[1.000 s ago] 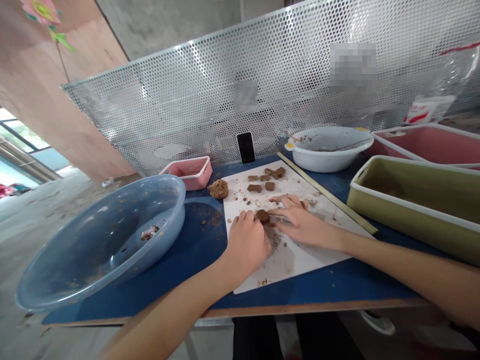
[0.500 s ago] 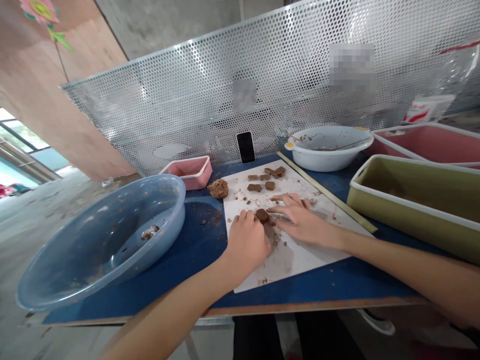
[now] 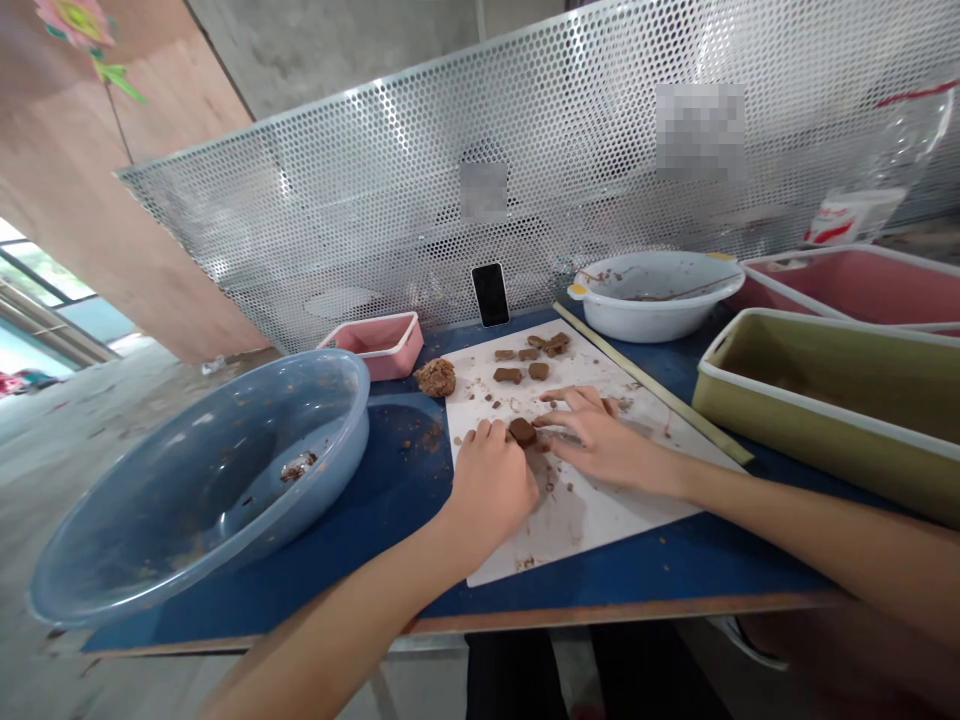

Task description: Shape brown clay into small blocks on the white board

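Observation:
A small dark brown piece of clay (image 3: 523,431) rests on a white board (image 3: 592,515) between my two hands. My left hand (image 3: 495,478) is closed, its fingers curled under at the clay's left side; the thumb and fingertips are hidden. From the right, my right hand (image 3: 589,435) reaches in with its fingers spread, the forefinger's tip at the clay's edge. Farther back on the board lie several shaped clay pieces (image 3: 508,375), some stacked. A rough clay lump (image 3: 436,378) sits at the board's left edge. Crumbs are scattered around both hands.
A large blue basin (image 3: 300,530) stands left, with a small pink tub (image 3: 401,350) behind it. A phone (image 3: 490,295) leans on the perforated metal screen (image 3: 360,190). Along the right are a wooden strip (image 3: 652,385), a white basin (image 3: 652,320) and a green planter (image 3: 810,420).
The hands and the piece of clay keep nearly the same places. The whole view has shifted slightly to the left.

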A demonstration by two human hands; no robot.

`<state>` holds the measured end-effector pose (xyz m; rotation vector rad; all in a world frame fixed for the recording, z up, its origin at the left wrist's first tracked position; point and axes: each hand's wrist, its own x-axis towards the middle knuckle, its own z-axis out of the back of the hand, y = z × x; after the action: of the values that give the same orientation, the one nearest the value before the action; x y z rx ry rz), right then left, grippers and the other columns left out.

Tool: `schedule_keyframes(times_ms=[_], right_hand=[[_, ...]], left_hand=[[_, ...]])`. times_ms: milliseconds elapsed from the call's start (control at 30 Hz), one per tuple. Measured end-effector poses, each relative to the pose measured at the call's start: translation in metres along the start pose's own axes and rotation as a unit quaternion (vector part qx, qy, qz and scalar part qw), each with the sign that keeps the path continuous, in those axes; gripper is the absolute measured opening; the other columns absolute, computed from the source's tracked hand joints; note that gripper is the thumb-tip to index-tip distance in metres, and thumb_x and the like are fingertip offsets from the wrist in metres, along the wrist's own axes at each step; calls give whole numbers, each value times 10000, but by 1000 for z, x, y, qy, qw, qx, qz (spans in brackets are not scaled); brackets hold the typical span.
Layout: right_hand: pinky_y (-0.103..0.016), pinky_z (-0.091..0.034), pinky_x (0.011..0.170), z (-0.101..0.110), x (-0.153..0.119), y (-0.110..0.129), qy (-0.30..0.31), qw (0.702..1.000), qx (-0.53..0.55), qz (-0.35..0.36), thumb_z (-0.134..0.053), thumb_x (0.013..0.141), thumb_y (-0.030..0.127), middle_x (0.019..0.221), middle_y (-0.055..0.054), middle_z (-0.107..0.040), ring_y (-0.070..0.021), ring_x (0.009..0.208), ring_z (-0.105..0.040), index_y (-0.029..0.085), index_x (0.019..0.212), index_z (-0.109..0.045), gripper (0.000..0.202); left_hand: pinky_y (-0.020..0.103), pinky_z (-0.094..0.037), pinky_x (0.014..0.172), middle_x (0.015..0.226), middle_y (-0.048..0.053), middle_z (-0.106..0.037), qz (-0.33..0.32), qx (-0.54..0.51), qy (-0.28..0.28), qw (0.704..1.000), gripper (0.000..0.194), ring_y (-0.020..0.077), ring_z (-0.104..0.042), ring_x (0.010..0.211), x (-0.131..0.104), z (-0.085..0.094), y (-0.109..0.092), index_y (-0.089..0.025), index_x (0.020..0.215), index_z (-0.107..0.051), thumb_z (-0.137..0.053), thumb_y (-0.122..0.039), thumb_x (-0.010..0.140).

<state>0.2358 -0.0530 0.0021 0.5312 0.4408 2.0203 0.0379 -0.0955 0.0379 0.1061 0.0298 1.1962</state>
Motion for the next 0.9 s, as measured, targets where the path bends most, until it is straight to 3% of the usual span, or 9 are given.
schedule_keyframes(times_ms=[367, 633, 900], right_hand=[[-658, -444, 1177, 4, -1, 4, -2, 1000, -10, -14, -548, 1076, 391, 1485, -171, -643, -450, 1540, -437, 274, 1217, -836, 342], [-670, -402, 1219, 10, -1, 10, 16, 1000, 9, -23, -559, 1071, 365, 1516, -158, -637, -436, 1568, -415, 301, 1301, -825, 358], [-672, -400, 1215, 9, -1, 9, 12, 1000, 12, -19, -556, 1074, 397, 1447, -172, -638, -439, 1497, -458, 270, 1250, -826, 347]], left_hand=[[518, -576, 1001, 1087, 210, -730, 6, -11, -10, 1000, 276, 387, -664, 1163, 3, 2, 5, -130, 928, -832, -565, -155, 993], [552, -580, 1017, 1037, 217, -738, 1, 4, -36, 999, 307, 406, -666, 1169, 5, 1, 13, -127, 912, -849, -550, -134, 980], [523, -572, 1027, 1059, 213, -748, 28, 15, -32, 999, 326, 396, -676, 1191, 9, 4, 21, -127, 921, -856, -539, -137, 993]])
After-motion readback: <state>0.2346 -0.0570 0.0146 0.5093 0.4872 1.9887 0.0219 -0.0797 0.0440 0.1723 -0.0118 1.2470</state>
